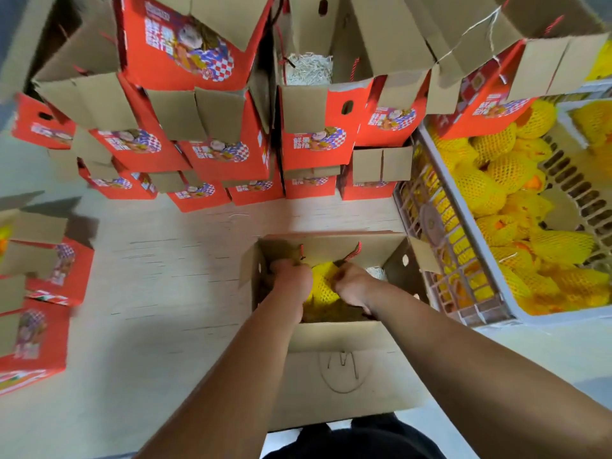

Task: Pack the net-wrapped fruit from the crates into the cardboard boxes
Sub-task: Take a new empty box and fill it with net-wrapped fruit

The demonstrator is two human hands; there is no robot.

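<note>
Both my hands are down inside the open cardboard box (331, 332). Between my left hand (291, 281) and right hand (352, 286) sits a yellow net-wrapped fruit (323, 283); blur hides their grips. The crate (463, 246) of fruit stands right of my right hand.

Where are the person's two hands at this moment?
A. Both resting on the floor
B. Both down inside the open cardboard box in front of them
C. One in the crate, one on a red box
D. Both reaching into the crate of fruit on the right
B: the left hand and right hand are inside the open cardboard box, on either side of a yellow net-wrapped fruit; the crate is untouched.
</note>
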